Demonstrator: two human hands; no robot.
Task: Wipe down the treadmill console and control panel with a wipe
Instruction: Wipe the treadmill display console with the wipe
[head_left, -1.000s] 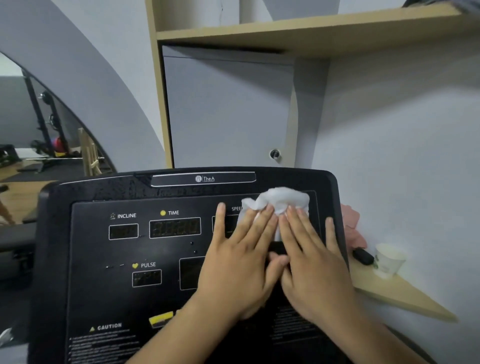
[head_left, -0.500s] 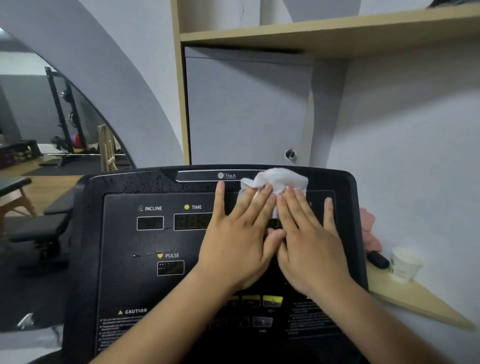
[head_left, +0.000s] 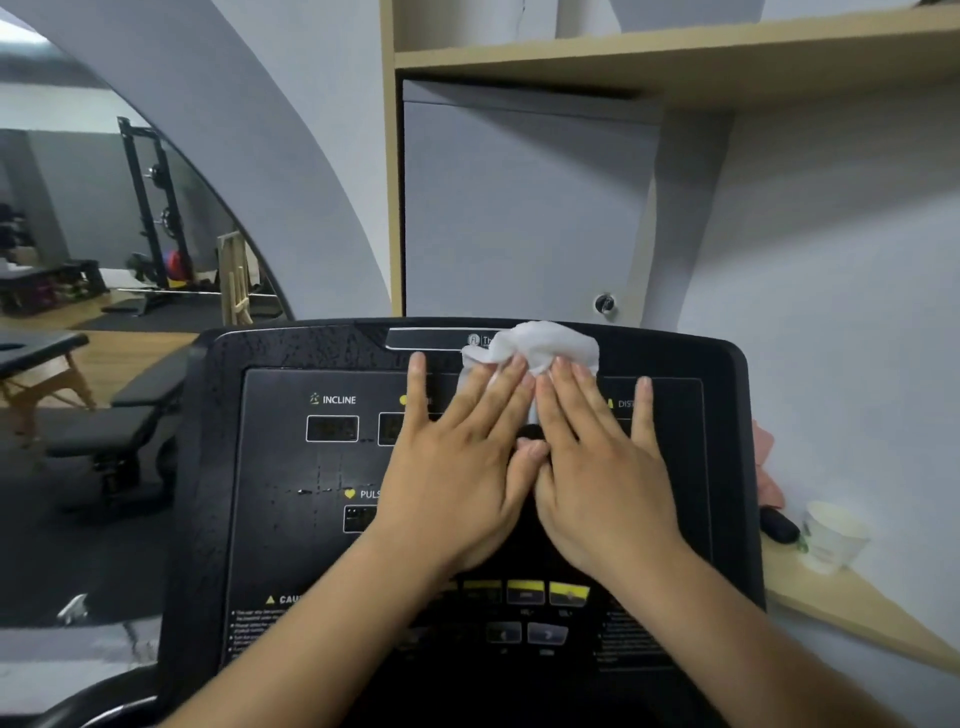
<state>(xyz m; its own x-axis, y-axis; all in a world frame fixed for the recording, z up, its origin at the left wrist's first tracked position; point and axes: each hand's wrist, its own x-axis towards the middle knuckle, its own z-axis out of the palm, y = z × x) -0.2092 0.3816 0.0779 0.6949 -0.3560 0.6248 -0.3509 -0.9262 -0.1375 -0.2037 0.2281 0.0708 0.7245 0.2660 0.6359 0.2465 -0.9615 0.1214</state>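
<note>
Under both hands' fingertips (head_left: 519, 364), crumpled wipe (head_left: 540, 345).

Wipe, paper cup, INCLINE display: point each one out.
wipe (head_left: 545, 345), head view, on its bunched top above the fingers.
paper cup (head_left: 834, 538), head view, on its side wall.
INCLINE display (head_left: 332, 428), head view, on the middle of its window.

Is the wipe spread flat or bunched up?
Bunched: the wipe rises in crumpled folds ahead of the fingertips of both hands, at the console's top edge.
</note>
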